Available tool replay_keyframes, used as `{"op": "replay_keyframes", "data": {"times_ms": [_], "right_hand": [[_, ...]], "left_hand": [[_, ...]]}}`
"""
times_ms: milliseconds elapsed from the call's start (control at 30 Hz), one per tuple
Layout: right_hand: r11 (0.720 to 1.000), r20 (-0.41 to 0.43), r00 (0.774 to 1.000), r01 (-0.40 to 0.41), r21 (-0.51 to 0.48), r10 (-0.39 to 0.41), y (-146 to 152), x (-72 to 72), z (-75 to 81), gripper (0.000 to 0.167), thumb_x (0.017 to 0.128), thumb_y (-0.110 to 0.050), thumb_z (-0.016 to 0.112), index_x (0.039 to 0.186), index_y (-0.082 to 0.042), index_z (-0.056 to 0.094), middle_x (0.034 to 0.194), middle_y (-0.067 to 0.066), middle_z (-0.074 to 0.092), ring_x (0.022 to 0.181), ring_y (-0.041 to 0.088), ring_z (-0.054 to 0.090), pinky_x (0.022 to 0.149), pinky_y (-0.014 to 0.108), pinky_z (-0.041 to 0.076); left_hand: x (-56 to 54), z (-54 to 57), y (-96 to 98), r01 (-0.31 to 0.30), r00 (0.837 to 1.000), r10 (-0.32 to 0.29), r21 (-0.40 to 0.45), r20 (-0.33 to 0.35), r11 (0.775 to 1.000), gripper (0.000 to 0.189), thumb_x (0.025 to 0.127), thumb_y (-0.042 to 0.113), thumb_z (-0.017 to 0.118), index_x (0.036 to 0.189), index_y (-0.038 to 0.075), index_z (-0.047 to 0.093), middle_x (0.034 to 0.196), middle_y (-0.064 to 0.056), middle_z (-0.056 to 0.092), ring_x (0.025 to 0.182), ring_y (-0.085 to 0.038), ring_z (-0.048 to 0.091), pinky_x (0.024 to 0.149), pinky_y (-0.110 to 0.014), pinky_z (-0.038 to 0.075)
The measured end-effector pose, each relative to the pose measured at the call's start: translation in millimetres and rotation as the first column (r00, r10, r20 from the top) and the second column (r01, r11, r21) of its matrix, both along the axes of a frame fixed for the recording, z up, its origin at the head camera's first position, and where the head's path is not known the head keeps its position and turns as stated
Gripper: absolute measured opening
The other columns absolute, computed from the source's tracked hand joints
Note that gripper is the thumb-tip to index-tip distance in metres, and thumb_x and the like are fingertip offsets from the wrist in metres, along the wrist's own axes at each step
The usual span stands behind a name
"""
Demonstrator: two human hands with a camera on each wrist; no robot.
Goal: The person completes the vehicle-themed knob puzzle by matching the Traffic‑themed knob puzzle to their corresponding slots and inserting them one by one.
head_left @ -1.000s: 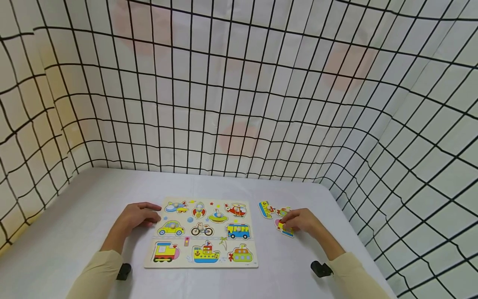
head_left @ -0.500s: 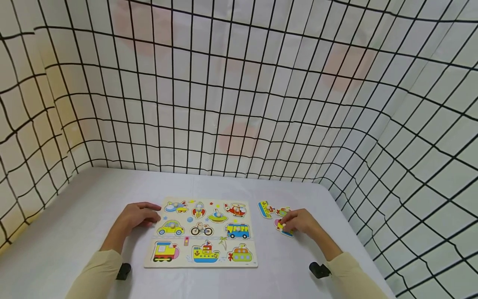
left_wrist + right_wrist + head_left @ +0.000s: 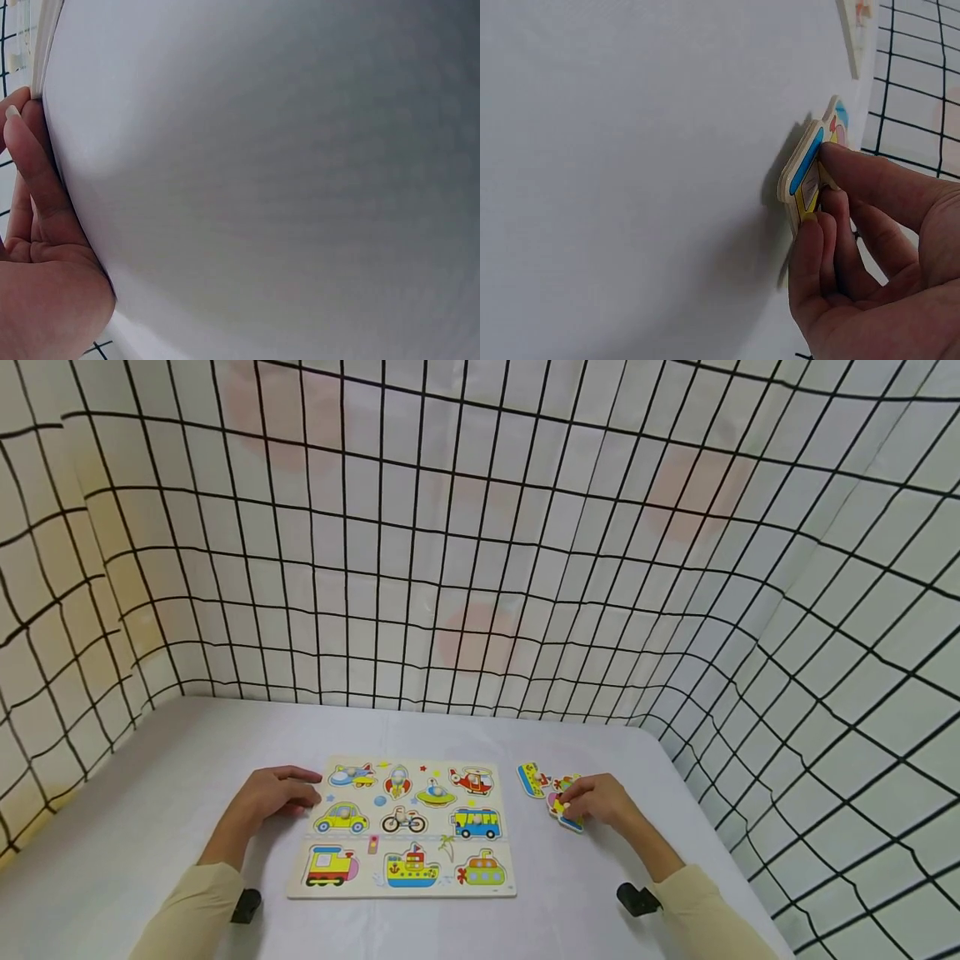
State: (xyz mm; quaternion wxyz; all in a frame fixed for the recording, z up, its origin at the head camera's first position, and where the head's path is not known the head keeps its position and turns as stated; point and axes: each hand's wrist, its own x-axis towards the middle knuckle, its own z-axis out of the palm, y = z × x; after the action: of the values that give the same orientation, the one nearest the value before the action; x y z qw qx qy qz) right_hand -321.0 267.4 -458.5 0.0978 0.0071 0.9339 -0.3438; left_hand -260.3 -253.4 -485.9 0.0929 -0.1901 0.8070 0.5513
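My right hand pinches a wooden train puzzle piece between thumb and fingers, to the right of the puzzle board. Its blue roof and yellow cab show in the right wrist view, where the train piece stands close over the white table. A ship piece lies just left of it, and a green submarine piece is partly hidden behind the hand and train. At the board's left edge, my left hand rests with relaxed fingers, fingertips right at the rim in the left wrist view.
The board shows several vehicles, among them a bus, a bicycle and a car. A white wall with black grid lines encloses the table at the back and sides.
My right hand has shifted slightly left and away from me with the train piece, which now overlaps the submarine piece in the head view. The left hand keeps its place at the board.
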Motion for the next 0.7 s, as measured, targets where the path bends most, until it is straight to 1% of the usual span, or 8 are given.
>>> {"op": "replay_keyframes", "data": {"times_ms": [133,300,400,533,700], "right_hand": [[1.000,-0.011,1.000,0.001,-0.003,-0.001,-11,-0.4,8.1,0.016,0.075,-0.014,0.084,0.090,-0.012,0.079,0.102,0.005,0.072,0.085,0.020,0.060,0.069,0.028,0.051],[1.000,-0.035,0.999,-0.013,-0.013,0.012,-32,2.1,18.4,0.016,0.075,-0.013,0.085,0.089,-0.012,0.078,0.095,0.003,0.073,0.085,0.019,0.062,0.072,0.031,0.055],[0.999,-0.047,0.998,-0.046,-0.019,0.045,-49,5.4,24.8,0.016,0.074,-0.013,0.085,0.088,-0.012,0.078,0.094,0.002,0.073,0.085,0.019,0.061,0.072,0.031,0.055],[0.995,-0.050,0.994,-0.098,-0.020,0.097,-75,11.9,30.1,0.014,0.075,-0.013,0.085,0.087,-0.013,0.078,0.092,0.000,0.073,0.081,0.018,0.061,0.070,0.030,0.053],[0.978,-0.062,0.980,-0.193,-0.073,0.189,-107,19.7,28.9,0.013,0.074,-0.010,0.085,0.084,-0.012,0.077,0.084,-0.001,0.073,0.073,0.016,0.059,0.064,0.028,0.050]], "left_hand": [[0.1,1.3,0.5,0.001,1.000,-0.001,0.000,0.002,1.000,0.049,0.083,0.018,0.076,0.128,0.002,0.067,0.107,-0.017,0.072,0.070,-0.022,0.063,0.066,-0.028,0.052],[0.5,2.0,1.1,0.004,1.000,-0.004,0.002,0.001,1.000,0.048,0.084,0.017,0.075,0.128,0.001,0.067,0.107,-0.017,0.072,0.069,-0.022,0.063,0.066,-0.028,0.052],[0.8,1.9,1.0,0.003,1.000,-0.003,0.004,-0.002,1.000,0.049,0.083,0.017,0.075,0.129,0.001,0.067,0.106,-0.016,0.072,0.069,-0.022,0.063,0.065,-0.027,0.052],[1.1,1.8,0.6,0.002,1.000,-0.002,0.008,-0.004,1.000,0.049,0.083,0.016,0.076,0.128,0.001,0.067,0.105,-0.016,0.073,0.068,-0.021,0.063,0.065,-0.027,0.051],[0.4,1.4,1.1,0.011,1.000,-0.011,-0.001,-0.008,1.000,0.050,0.083,0.018,0.076,0.129,0.001,0.066,0.104,-0.015,0.073,0.069,-0.020,0.063,0.064,-0.026,0.050]]}}
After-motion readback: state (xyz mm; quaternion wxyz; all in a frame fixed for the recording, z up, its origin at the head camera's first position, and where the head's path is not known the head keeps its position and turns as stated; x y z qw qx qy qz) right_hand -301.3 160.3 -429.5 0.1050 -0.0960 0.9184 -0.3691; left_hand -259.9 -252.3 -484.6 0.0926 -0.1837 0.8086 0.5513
